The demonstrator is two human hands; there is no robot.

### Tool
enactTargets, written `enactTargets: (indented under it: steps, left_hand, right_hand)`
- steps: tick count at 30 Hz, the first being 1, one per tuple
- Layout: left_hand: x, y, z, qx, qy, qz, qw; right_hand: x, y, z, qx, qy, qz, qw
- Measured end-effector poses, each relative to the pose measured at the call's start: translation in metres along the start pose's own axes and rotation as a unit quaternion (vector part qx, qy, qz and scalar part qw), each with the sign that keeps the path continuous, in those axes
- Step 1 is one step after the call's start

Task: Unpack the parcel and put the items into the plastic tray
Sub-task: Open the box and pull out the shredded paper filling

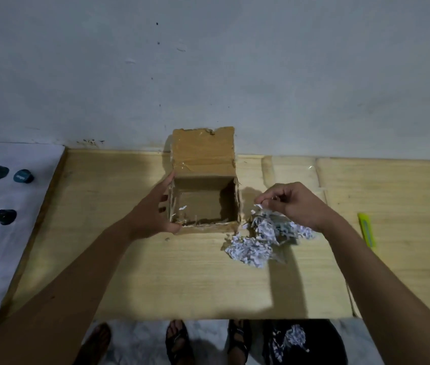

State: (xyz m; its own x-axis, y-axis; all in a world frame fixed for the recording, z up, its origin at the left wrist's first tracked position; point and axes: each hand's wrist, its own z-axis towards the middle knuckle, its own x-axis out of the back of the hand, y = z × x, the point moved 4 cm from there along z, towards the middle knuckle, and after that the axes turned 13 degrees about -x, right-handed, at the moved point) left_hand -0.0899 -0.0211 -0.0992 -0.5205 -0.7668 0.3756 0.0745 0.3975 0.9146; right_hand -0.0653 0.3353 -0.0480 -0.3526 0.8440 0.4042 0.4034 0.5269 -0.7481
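I judge that I am near the end of the unpacking: the cardboard box (204, 204) at the centre of the frame stands with its flap up against the wall, and inside I can see only a bare floor with a few white scraps along the near edge. The step in hand looks like clearing out the last of the filler. My right hand (294, 206), just right of the box, has its thumb and forefinger pinched together on a scrap of shredded paper (261, 239), held over the heap of the same paper lying on the wooden table (156, 280) beside the box's right wall. The wrist is bent and the other fingers curl loosely.

My left hand (156, 212) steadies the box from the left: fingers straight along the left wall, thumb on the near left corner, an open brace rather than a grasp.

At the left edge of the frame several dark blue-green round items (4, 216) lie on a white surface (11, 259); I cannot tell whether that is the plastic tray. A yellow-green cutter (366, 230) lies at the right.

Next, I would let the scrap fall on the heap and check the box for anything left.
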Motion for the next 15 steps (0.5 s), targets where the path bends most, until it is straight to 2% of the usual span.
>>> enactTargets:
  steps: [5, 10, 15]
  left_hand:
    - [-0.005, -0.003, 0.001, -0.007, -0.004, -0.011, 1.0]
    - [-0.006, 0.002, 0.0, -0.005, 0.011, -0.011, 1.0]
    - [-0.007, 0.004, -0.004, -0.016, 0.025, 0.061, 0.998]
  right_hand:
    - [0.016, 0.053, -0.022, -0.007, 0.088, -0.031, 0.996]
    - [0.015, 0.077, -0.026, -0.008, 0.125, -0.008, 0.992]
    - [0.011, 0.08, -0.033, 0.016, 0.125, 0.021, 0.992]
